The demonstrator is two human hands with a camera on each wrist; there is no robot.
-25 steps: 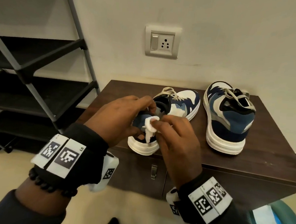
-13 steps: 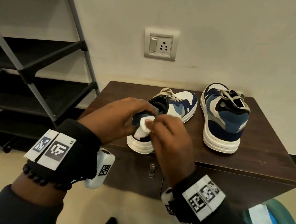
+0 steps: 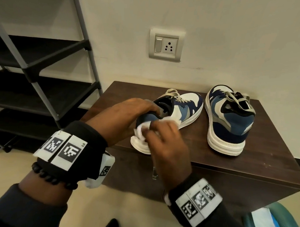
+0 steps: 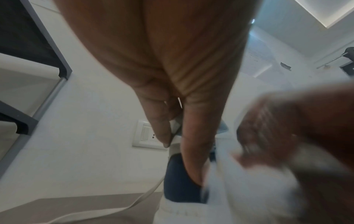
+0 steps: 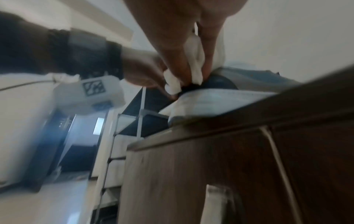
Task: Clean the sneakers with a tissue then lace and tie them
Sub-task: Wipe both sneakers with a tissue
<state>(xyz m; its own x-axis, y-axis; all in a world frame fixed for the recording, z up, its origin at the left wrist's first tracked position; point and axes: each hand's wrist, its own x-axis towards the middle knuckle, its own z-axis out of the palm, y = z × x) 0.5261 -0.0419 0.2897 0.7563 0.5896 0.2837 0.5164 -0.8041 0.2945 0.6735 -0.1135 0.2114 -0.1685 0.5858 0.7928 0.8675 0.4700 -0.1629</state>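
White tissue [image 3: 141,130], crumpled into a wad, is pinched in the curled fingers [image 5: 172,50] of the right hand [image 3: 168,146] and pressed against the heel of the near sneaker [image 3: 181,111], a navy, blue and white shoe standing on the dark wooden worktop [image 3: 265,166] with its heel at the front edge. The left hand [image 3: 121,116] steadies that shoe from above, its fingers [image 4: 193,145] hooked over the collar at the heel opening, thumb side on the outside. The second sneaker [image 3: 229,118] stands just to the right, apart from the first, heel toward the viewer, its pale laces lying loose over the tongue. The wrist views are blurred, so exactly which patch of the heel the tissue touches is hard to say; it seems to sit where the dark upper meets the white sole. Cleaning is the step in hand, and lacing and tying are not yet begun. To do it well, the left hand should hold the collar firmly so the shoe cannot slide off the worktop edge, while the right hand wipes in short strokes along the seam and sole rim, turning the tissue to a clean face as it soils, and keeping pressure light enough that the paper does not shred. A wall socket [image 3: 165,45] sits above and a black shelf rack [image 3: 43,68] to the left.
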